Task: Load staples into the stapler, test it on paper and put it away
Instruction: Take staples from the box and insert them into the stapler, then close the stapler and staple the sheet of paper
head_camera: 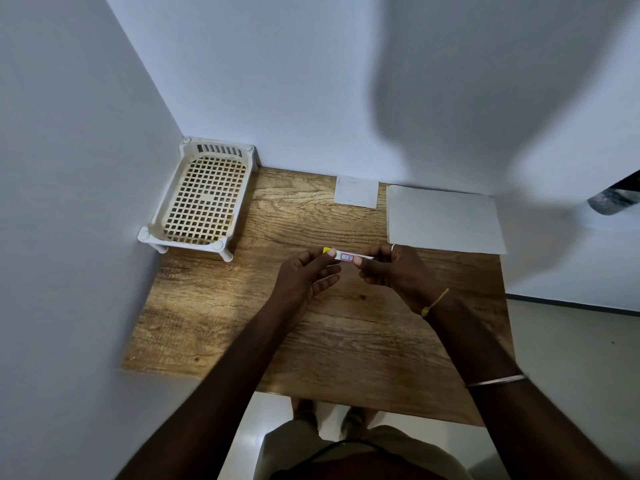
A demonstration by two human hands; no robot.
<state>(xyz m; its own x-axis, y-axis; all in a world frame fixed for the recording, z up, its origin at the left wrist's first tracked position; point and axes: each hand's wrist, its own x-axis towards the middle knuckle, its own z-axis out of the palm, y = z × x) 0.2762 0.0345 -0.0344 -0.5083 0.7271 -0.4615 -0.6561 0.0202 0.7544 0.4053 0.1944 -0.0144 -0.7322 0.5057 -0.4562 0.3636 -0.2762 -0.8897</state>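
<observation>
A small, slim white staple box (349, 257), marked with a red square and showing a yellow end at its 9 o'clock side, is held in the air above the middle of the wooden table (242, 323). It is gripped at both ends. The left hand (304, 277) is placed at the box's 9 o'clock end, with thumb and forefinger pinched on the yellow part, while the remaining fingers are held loosely extended below it. The right hand (391, 268) is closed on the 3 o'clock end, the fingertips curled around the white strip. A ring is seen on one finger of the right hand, a yellow thread band (434, 303) on its wrist, and a thin metal bangle (497, 380) farther up the forearm.

At 2 o'clock from the box, a white sheet of paper (445, 220) is laid flat on the table, reaching its right-hand edge. At 12 o'clock, a smaller white paper square (356, 191) is seen against the wall, just beside the larger sheet. At 10 o'clock, a white plastic basket tray (204, 197) with a grid bottom and short legs is set in the corner where the two walls meet; nothing is seen inside it. No stapler can be made out on the table.

At 6 o'clock, below the near table edge, the person's feet and light clothing are visible over a pale floor.
</observation>
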